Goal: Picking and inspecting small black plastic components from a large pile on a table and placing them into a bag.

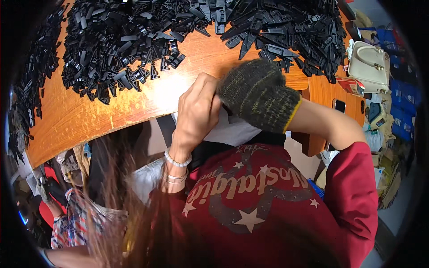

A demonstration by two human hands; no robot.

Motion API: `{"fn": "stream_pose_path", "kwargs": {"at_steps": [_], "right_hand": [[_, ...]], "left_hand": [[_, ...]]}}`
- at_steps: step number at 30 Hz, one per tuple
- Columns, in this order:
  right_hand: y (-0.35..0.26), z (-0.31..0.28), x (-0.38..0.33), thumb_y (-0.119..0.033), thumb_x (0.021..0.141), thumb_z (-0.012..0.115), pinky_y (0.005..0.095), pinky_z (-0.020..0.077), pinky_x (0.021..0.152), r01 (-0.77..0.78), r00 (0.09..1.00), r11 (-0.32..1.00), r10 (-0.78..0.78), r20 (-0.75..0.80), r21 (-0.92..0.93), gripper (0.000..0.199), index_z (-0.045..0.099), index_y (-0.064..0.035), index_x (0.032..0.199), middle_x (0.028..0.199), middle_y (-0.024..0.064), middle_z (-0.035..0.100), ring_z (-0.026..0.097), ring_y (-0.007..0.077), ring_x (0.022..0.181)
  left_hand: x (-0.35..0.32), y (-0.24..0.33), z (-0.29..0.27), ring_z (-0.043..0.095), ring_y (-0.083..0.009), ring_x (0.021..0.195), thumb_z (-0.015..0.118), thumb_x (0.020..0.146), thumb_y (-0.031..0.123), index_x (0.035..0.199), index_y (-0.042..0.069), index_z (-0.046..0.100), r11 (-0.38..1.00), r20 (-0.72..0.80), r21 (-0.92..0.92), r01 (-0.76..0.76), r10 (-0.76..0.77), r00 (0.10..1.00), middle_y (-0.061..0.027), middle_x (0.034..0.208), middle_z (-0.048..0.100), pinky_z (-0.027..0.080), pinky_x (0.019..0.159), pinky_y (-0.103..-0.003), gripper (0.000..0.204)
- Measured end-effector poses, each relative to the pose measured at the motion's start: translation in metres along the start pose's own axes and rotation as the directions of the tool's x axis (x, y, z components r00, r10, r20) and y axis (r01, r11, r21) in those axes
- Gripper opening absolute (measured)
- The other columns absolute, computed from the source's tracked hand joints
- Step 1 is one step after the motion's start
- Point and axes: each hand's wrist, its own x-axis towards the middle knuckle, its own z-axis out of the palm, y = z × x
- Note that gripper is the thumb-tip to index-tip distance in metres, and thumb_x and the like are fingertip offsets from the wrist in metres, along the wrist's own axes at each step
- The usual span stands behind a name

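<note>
Bare left hand pinches the knit glove on closed right hand; two black-clip heaps on desk, cream handbag shut.

Bare left hand with a white bead bracelet and thin silver bangles at the wrist, right hand in a dark knit glove with yellow cuff edge, red star-printed top with pushed-up sleeve

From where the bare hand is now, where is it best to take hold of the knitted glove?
Probably at the fingertip end of the glove, coming from the left, where the left hand already touches it. That end is loose knit pointing toward the bare hand; the yellow cuff sits far round the right wrist.
</note>
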Motion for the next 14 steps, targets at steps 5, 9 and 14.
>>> {"fn": "stream_pose_path", "kwargs": {"at_steps": [5,9,14], "right_hand": [[0.003,0.008,-0.003,-0.019,0.077,0.057,0.0430,0.0492,0.070,0.010,0.998,0.999,-0.011,-0.059,-0.033,0.020,0.064,-0.0060,0.090,0.085,0.0107,0.064,0.062,0.0260,0.079],[0.006,-0.006,-0.003,-0.027,0.091,0.056,0.0324,0.0535,0.059,-0.223,0.971,0.968,0.212,0.107,0.112,0.029,0.059,-0.0084,0.114,0.088,0.0114,0.067,0.066,0.0252,0.066],[-0.009,0.009,-0.049,-0.026,0.089,0.065,0.0297,0.0555,0.081,-0.376,0.855,0.707,0.514,-0.070,0.599,0.040,0.056,-0.0149,0.126,0.102,0.0093,0.070,0.069,0.0186,0.096]], "left_hand": [[0.001,0.004,0.001,0.057,-0.0387,0.078,0.058,0.077,-0.006,0.089,-0.002,0.053,0.995,0.022,-0.051,0.081,-0.079,0.997,-0.0171,0.087,0.053,0.046,0.067,-0.043,0.014],[0.001,0.011,0.003,0.056,-0.0382,0.076,0.063,0.079,-0.005,0.089,-0.002,0.053,0.991,-0.056,0.094,0.095,-0.090,0.994,-0.0158,0.088,0.054,0.046,0.066,-0.041,0.015],[-0.003,0.016,0.004,0.063,-0.0258,0.077,0.064,0.083,-0.003,0.093,0.000,0.056,0.923,0.030,-0.283,0.261,-0.263,0.964,-0.0129,0.093,0.058,0.049,0.065,-0.035,0.014]]}}
